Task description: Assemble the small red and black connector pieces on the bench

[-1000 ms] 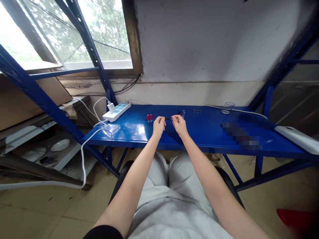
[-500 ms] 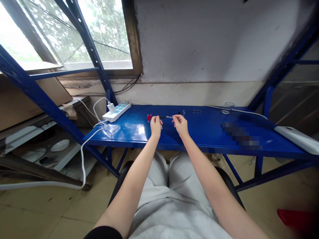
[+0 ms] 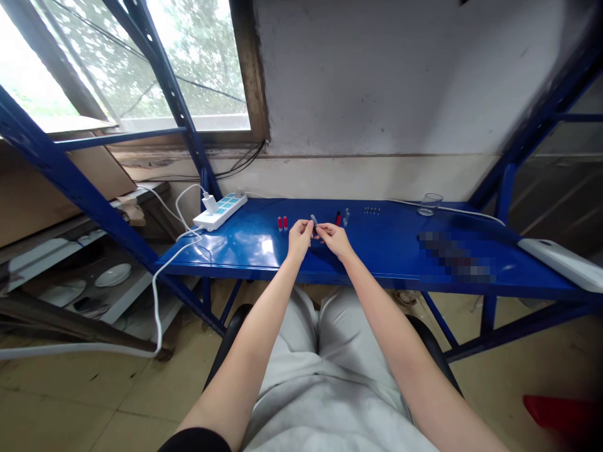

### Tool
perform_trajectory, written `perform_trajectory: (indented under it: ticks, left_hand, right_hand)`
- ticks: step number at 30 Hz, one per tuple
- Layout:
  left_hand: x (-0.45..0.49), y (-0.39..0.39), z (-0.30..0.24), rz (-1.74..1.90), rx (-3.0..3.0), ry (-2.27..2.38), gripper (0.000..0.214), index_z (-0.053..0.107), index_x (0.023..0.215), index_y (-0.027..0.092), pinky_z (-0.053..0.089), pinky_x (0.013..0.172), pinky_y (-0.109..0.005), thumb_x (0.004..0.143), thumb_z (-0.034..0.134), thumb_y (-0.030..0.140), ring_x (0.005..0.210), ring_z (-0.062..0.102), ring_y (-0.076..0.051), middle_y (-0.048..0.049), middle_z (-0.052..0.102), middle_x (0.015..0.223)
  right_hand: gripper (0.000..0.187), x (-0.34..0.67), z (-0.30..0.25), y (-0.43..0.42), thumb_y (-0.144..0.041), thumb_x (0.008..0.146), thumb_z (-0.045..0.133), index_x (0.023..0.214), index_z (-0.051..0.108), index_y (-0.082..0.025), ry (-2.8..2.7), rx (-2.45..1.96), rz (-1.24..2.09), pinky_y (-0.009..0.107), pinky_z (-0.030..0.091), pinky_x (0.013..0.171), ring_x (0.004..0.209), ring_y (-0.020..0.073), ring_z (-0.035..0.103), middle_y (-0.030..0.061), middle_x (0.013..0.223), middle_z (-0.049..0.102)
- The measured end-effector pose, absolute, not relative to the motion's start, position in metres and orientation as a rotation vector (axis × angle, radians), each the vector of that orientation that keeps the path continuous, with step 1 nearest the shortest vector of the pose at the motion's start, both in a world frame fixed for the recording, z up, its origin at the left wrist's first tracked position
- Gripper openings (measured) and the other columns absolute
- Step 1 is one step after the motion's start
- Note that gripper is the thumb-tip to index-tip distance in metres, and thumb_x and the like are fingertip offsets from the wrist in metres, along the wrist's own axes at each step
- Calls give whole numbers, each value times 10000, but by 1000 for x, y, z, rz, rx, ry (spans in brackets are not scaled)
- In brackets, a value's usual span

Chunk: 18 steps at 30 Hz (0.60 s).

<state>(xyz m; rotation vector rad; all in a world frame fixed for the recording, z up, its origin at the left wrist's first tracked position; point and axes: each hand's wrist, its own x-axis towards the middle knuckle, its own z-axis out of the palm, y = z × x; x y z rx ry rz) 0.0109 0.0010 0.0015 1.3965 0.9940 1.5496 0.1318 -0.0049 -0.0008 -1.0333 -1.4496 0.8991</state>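
Note:
Above the middle of the blue table (image 3: 386, 251), my left hand (image 3: 299, 238) and my right hand (image 3: 334, 240) meet at their closed fingertips. Between them a small clear tube (image 3: 314, 219) pokes up, tilted, pinched where the fingers come together. The dark thin rod seen earlier at my left hand is hidden by the fingers. Left of my hands, two short red-and-clear tubes (image 3: 282, 223) stand side by side. A red-and-black piece (image 3: 338, 218) and a clear piece (image 3: 346, 218) are just beyond my right hand.
Several tiny metal-looking pieces (image 3: 372, 211) lie in a row farther back. A drinking glass (image 3: 430, 204) is at the back right, with a blurred-out dark object (image 3: 455, 256) nearer. A white power strip (image 3: 221, 211) with cables lies left; a white device (image 3: 563, 263) sits at the right end.
My right hand has moved left and my fingertips now meet. The clear tube went from lying sideways to pointing up and away. The red-and-black piece has come into view.

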Motion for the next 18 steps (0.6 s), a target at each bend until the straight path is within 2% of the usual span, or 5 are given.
perform_trajectory:
  ticks: [6,10,14,18]
  left_hand:
    - [12,-2,3,1590,1487,1011,224,615,810,161,389,519,-199,755,588,376,547,504,-86,11,541,588]
    - [12,-3,2,1578,1543,998,218,629,811,157,416,580,-216,747,592,362,624,537,-109,-12,585,657]
    - [12,-2,1,1583,1594,969,209,622,787,150,421,610,-221,750,582,352,650,540,-110,-22,600,716]
    - [12,-4,3,1560,1599,955,195,621,800,156,414,594,-217,753,575,339,627,529,-103,-14,585,693]
  right_hand:
    - [322,133,-1,-5,-454,688,611,795,634,-151,-1548,-1051,614,315,469,701,709,165,573,70,796,631]
    - [355,134,0,-6,-491,696,591,800,600,-152,-1588,-1063,683,295,450,639,641,150,540,44,712,605]
    - [380,133,1,-7,-534,685,588,767,564,-164,-1593,-1062,731,291,447,648,662,156,549,42,717,605]
    - [374,132,1,-9,-537,681,593,757,545,-174,-1576,-1058,725,281,444,635,656,153,548,34,706,598]
